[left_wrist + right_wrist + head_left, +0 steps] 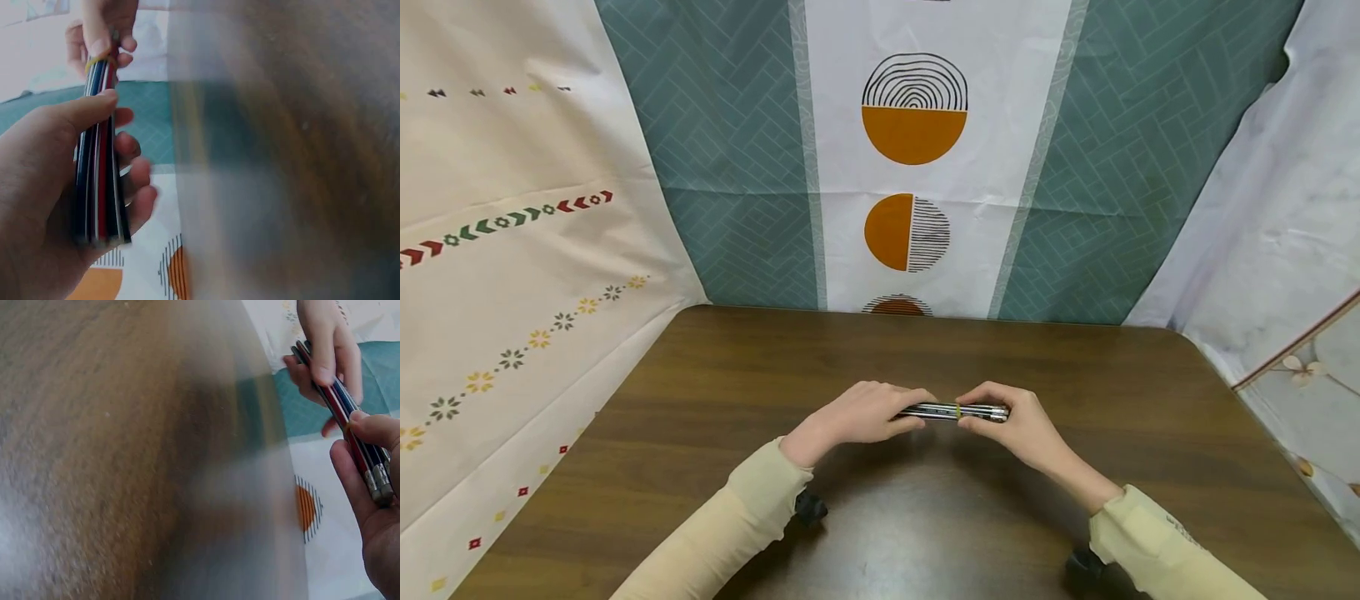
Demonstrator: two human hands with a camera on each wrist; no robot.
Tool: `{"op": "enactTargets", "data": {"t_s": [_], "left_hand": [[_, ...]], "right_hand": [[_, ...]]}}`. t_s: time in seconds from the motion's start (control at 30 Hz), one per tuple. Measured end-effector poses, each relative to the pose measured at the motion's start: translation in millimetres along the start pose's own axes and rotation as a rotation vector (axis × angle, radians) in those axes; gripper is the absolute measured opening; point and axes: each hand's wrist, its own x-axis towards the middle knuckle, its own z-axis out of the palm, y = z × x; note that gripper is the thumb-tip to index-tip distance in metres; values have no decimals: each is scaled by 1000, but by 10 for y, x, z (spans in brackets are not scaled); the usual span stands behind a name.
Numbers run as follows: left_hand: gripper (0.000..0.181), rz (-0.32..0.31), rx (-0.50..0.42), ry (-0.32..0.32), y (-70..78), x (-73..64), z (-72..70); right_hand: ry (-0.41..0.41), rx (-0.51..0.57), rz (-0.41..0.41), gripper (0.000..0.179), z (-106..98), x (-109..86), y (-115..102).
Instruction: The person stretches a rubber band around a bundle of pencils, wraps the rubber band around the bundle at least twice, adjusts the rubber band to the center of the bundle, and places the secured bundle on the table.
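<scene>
A bundle of pencils (940,411), dark with red and white stripes, is held level above the table between both hands. Metal ferrules and eraser ends show at its right end in the right wrist view. A yellow rubber band (100,61) circles the bundle. My left hand (868,412) grips the left part, thumb on one side and fingers on the other. At the banded part, my right hand (1018,423) pinches the bundle between thumb and fingers, touching the rubber band (349,426).
Beneath the hands spreads a brown wooden table (760,358). Behind it hangs a teal and white curtain (737,167) with orange circles. Patterned cream cloth (512,317) hangs at the left, pale cloth (1285,233) at the right. Dark wrist-worn objects show under both sleeves.
</scene>
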Motion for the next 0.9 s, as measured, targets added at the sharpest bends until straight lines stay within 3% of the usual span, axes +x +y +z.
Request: {"op": "enactTargets", "data": {"t_s": [0.13,0.37,0.5,0.7,0.9], "left_hand": [[27,1,-59,-42,-54,-11,-62],[32,21,-188,-66,-110,-28,-69],[34,27,-234,-67,-103,-24,-68],[35,25,-196,-56,-76,-15,-41],[34,35,-238,-35,-19,32,-34]], "right_hand": [[1,-7,-1,26,-53,-40,-1],[13,-108,-170,25,-54,-63,-8],[27,-139,-220,26,-43,-43,-29],[37,-110,-205,24,7,-11,-31],[20,-114,-156,24,25,42,-97]]}}
